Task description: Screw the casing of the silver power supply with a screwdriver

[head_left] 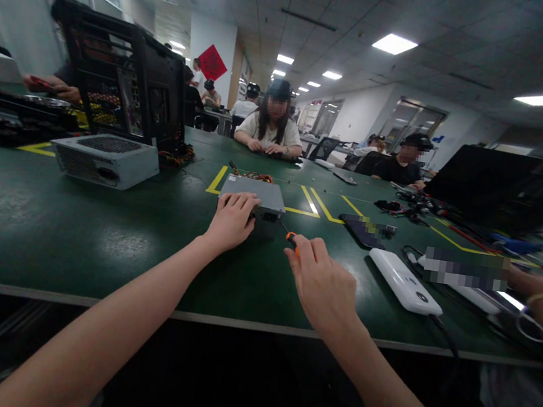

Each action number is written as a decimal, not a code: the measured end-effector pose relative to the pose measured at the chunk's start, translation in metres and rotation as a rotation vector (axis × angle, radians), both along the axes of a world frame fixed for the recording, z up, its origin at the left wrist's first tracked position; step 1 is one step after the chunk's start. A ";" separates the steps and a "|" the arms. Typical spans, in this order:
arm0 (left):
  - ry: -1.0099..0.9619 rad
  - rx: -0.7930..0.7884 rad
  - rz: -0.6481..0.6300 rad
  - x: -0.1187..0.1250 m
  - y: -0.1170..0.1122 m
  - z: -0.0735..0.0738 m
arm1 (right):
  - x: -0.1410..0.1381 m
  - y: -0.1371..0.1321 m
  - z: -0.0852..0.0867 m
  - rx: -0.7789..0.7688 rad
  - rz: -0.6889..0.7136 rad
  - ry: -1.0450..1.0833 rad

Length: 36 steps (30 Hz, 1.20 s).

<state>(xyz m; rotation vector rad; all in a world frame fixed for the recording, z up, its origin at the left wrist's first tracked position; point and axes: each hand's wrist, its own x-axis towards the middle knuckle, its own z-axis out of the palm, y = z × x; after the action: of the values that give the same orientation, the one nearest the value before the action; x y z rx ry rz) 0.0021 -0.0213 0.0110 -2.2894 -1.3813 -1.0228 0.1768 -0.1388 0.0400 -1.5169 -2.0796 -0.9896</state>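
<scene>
green table (46,226), power supply (265,196), power bank (404,281)

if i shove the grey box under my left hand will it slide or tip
Probably slides rather than tips: the grey box is low, flat and sits on a smooth green table. Its metal casing looks rigid, likely heavy for its size.

The left hand (231,219) rests on a grey power supply (254,195) mid-worktop (46,226); just beside it, the right hand (324,285) grips an orange-handled screwdriver (291,237), its tip toward the box.
</scene>
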 end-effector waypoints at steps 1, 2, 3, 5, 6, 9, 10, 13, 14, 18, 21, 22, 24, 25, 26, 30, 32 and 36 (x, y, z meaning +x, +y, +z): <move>0.001 -0.001 0.001 0.000 0.000 0.000 | -0.001 -0.001 0.000 -0.014 0.022 0.011; 0.002 -0.003 0.004 0.000 -0.001 0.000 | -0.002 -0.002 0.000 -0.032 0.060 0.007; 0.003 -0.005 0.008 0.001 -0.001 0.001 | -0.003 -0.002 -0.001 -0.048 0.101 -0.007; 0.011 -0.009 0.016 0.001 -0.002 0.001 | -0.005 -0.002 -0.002 -0.062 0.151 -0.042; 0.016 -0.009 0.017 0.001 -0.002 0.001 | -0.005 -0.002 -0.003 -0.058 0.138 -0.044; 0.021 -0.005 0.015 0.000 -0.002 0.001 | -0.004 0.000 -0.001 -0.031 0.015 0.030; 0.021 -0.006 0.014 0.000 -0.002 0.001 | -0.004 0.000 0.000 -0.036 -0.006 0.063; 0.020 -0.015 0.019 0.000 -0.002 0.001 | -0.004 -0.003 0.001 -0.083 0.082 0.086; 0.019 -0.014 0.019 0.000 -0.002 0.001 | -0.004 -0.003 0.000 -0.093 0.126 0.068; 0.012 -0.009 0.008 0.000 -0.002 0.001 | -0.001 -0.003 -0.002 -0.025 0.096 0.013; 0.012 -0.014 0.013 0.000 -0.002 0.001 | 0.000 -0.002 -0.002 0.010 0.002 0.042; 0.012 -0.014 0.015 0.000 -0.002 0.001 | 0.000 -0.002 -0.002 -0.003 0.003 0.053; 0.011 -0.013 0.011 0.000 -0.002 0.001 | -0.002 -0.003 -0.003 -0.041 0.053 0.053; 0.009 -0.012 0.008 0.000 -0.002 0.001 | -0.003 -0.004 -0.004 -0.056 0.087 0.041; 0.007 -0.009 0.006 0.000 -0.001 0.001 | -0.004 -0.004 -0.005 -0.062 0.116 0.024; 0.011 -0.007 0.007 0.000 -0.002 0.000 | -0.002 -0.002 -0.005 -0.023 0.043 0.014; 0.015 -0.013 0.013 0.000 -0.002 0.000 | 0.000 -0.001 -0.003 -0.021 -0.034 0.061; 0.014 -0.012 0.024 0.001 -0.002 0.000 | 0.001 -0.004 0.000 -0.101 0.049 0.091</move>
<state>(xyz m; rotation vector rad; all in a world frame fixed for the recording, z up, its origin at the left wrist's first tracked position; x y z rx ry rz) 0.0030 -0.0228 0.0113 -2.2783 -1.4100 -0.9918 0.1781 -0.1427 0.0402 -1.5215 -2.1200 -0.7936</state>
